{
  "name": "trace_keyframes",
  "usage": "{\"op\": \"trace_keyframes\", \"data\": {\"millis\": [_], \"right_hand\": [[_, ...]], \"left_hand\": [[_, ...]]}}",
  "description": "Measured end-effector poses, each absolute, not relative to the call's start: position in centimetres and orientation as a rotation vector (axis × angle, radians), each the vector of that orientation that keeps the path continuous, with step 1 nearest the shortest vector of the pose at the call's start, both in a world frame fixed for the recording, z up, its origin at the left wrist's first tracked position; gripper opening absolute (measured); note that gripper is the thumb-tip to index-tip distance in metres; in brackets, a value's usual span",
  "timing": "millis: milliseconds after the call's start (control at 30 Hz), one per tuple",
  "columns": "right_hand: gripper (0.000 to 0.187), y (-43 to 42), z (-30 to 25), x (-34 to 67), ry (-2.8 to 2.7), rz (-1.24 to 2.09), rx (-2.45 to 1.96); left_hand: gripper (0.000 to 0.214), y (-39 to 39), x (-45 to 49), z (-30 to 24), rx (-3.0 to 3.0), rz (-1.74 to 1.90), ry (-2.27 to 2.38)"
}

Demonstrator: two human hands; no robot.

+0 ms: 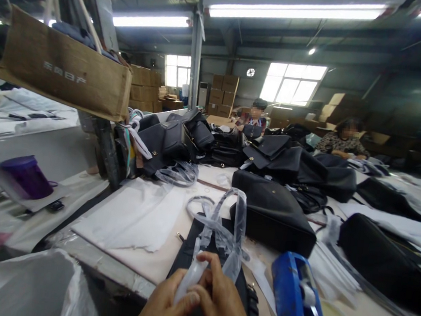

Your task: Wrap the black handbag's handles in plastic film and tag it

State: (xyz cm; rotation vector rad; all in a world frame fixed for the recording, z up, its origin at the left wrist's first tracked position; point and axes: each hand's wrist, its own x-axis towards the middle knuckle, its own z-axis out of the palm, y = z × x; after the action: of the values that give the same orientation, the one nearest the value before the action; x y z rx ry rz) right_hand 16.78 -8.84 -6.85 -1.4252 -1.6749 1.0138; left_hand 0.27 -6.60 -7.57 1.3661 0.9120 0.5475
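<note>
At the bottom centre, my left hand (166,305) and my right hand (219,303) are both closed on a strip of clear plastic wrap (222,228) that loops up around the handles of a flat black bag (190,250) lying under them. The thumbs and fingers pinch the lower end of the plastic. Just right of my right hand stands a blue tape dispenser (294,295). Behind the loop rests another black handbag (272,213).
White paper sheets (134,215) lie left of the bag. A heap of black handbags (234,145) fills the table's middle and right. A purple cup (26,175) stands at left, a brown jute bag (62,69) hangs above. Two people sit at the far side.
</note>
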Motion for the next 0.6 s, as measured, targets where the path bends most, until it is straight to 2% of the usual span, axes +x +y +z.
{"op": "trace_keyframes", "data": {"millis": [333,600], "right_hand": [[0.048,-9.2,-7.1,17.4,-1.703,1.068,-1.235],[0.046,-9.0,-6.0,17.7,-1.859,0.971,-1.296]], "left_hand": [[0.058,-6.1,0.8,-8.4,1.095,0.587,1.032],[0.050,-5.7,0.7,-8.8,0.956,0.582,1.003]]}}
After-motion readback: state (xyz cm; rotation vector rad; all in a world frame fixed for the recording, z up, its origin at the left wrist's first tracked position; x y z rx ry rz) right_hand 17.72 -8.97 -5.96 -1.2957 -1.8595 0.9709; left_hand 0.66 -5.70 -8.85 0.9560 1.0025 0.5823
